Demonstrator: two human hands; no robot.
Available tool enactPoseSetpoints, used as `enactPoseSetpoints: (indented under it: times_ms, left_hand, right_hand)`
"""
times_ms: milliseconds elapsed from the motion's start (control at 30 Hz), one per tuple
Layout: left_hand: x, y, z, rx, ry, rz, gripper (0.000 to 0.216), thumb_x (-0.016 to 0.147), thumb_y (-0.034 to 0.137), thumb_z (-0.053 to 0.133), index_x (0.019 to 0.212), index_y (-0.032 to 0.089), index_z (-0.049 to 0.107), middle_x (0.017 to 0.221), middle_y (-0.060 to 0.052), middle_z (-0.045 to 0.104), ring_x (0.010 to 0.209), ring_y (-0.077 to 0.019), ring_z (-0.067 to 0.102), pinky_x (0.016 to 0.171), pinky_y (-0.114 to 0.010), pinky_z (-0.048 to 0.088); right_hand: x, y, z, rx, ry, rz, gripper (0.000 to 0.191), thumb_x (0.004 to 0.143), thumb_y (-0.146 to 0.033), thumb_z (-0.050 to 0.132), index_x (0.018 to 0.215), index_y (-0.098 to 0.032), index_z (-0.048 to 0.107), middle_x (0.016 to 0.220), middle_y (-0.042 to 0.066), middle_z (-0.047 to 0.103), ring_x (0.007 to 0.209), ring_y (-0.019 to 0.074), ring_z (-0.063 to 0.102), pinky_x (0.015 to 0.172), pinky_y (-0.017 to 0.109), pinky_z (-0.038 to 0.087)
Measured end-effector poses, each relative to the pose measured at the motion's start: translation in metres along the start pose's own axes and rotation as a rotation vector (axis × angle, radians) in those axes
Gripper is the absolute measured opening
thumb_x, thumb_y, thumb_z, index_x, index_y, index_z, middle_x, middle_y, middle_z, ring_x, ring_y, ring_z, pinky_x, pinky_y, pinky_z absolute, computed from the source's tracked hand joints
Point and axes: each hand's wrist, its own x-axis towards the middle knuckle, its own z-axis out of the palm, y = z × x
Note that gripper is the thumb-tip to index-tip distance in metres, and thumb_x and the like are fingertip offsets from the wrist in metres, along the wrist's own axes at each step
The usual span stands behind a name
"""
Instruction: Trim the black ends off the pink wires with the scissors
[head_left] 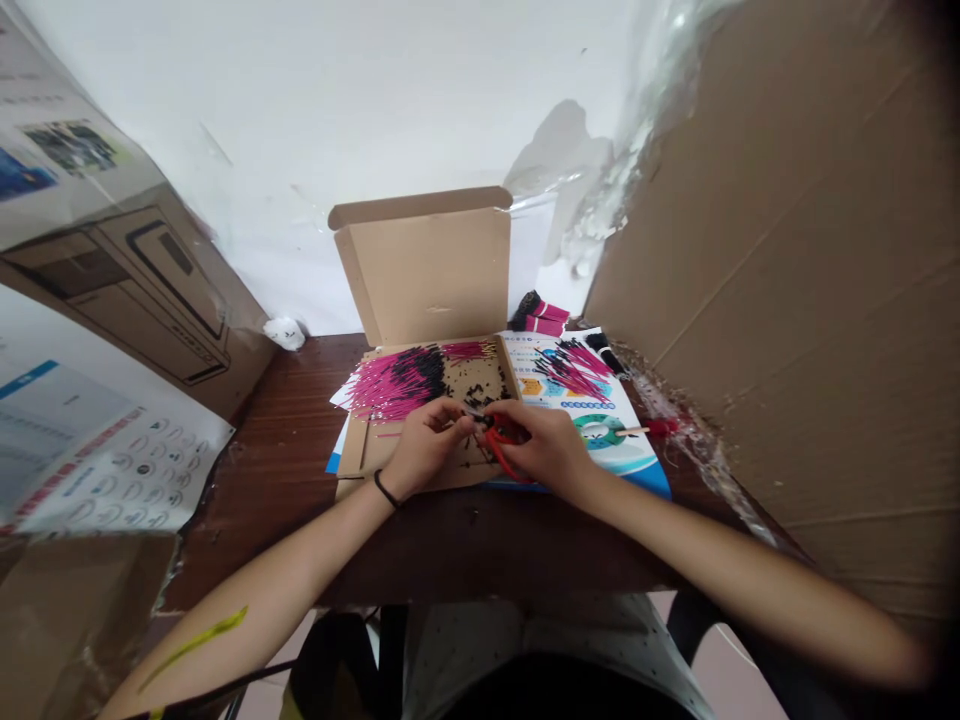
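Note:
My right hand [544, 437] is closed around red-handled cutting pliers [501, 447], their dark jaws pointing left. My left hand [427, 440] pinches something small right at the jaws; fingers mostly hide it. Both hands hover over the front of an open cardboard box [375, 455]. Inside the box, at its left, lies a wide pile of thin pink wires [382, 388] with black ends. Small black scraps [487, 392] litter the box floor beside that pile.
Right of the box, loose pink-and-black wires [577, 370] lie on a printed sheet [645, 465]. Banded bundles [546, 318] sit behind. A red-tipped stick [660, 428] rests farther right. Large cardboard [787, 300] walls the right side; a carton [150, 290] stands left. The raised lid [427, 270] leans back.

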Motion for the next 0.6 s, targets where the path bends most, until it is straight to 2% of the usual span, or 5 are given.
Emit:
enactPoseSetpoints:
  times_ms: [233, 300, 400, 467, 600]
  left_hand:
    - [-0.001, 0.009, -0.006, 0.128, -0.031, 0.067, 0.029, 0.071, 0.04, 0.07, 0.085, 0.015, 0.064, 0.071, -0.003, 0.067, 0.055, -0.0103, 0.056, 0.053, -0.023, 0.044]
    - [0.002, 0.015, -0.016, 0.235, 0.014, 0.152, 0.029, 0.079, 0.04, 0.063, 0.096, 0.017, 0.064, 0.082, -0.005, 0.069, 0.064, -0.012, 0.06, 0.058, -0.024, 0.046]
    - [0.01, 0.024, -0.035, 0.501, 0.052, 0.257, 0.021, 0.082, 0.037, 0.059, 0.088, 0.017, 0.065, 0.071, -0.003, 0.065, 0.062, -0.0127, 0.056, 0.057, -0.025, 0.043]
    - [0.015, 0.027, -0.047, 0.717, -0.015, 0.315, 0.017, 0.083, 0.032, 0.056, 0.081, 0.018, 0.065, 0.068, -0.002, 0.062, 0.057, -0.0118, 0.05, 0.056, -0.026, 0.04]
    - [0.019, 0.028, -0.058, 0.977, -0.228, 0.489, 0.013, 0.082, 0.022, 0.053, 0.074, 0.018, 0.063, 0.077, -0.004, 0.065, 0.075, -0.0162, 0.055, 0.072, -0.031, 0.042]
  right_hand:
    - [0.005, -0.001, -0.008, 0.021, -0.013, -0.061, 0.03, 0.074, -0.016, 0.057, 0.102, -0.019, 0.067, 0.077, 0.002, 0.071, 0.066, 0.012, 0.061, 0.061, 0.022, 0.043]
    - [0.011, 0.007, -0.02, -0.049, 0.022, -0.021, 0.033, 0.075, -0.017, 0.054, 0.106, -0.02, 0.066, 0.083, 0.004, 0.071, 0.07, 0.0136, 0.062, 0.063, 0.024, 0.043]
    - [0.022, 0.026, -0.037, -0.207, -0.001, 0.078, 0.035, 0.079, -0.018, 0.05, 0.111, -0.019, 0.064, 0.086, 0.006, 0.071, 0.076, 0.017, 0.063, 0.066, 0.028, 0.043]
    - [0.025, 0.039, -0.043, -0.393, -0.067, 0.136, 0.034, 0.082, -0.021, 0.048, 0.113, -0.02, 0.064, 0.094, 0.009, 0.071, 0.082, 0.0214, 0.064, 0.065, 0.03, 0.042]
    - [0.026, 0.049, -0.042, -0.673, -0.238, 0.215, 0.037, 0.084, -0.02, 0.045, 0.117, -0.022, 0.061, 0.098, 0.012, 0.07, 0.087, 0.0269, 0.064, 0.06, 0.031, 0.037]
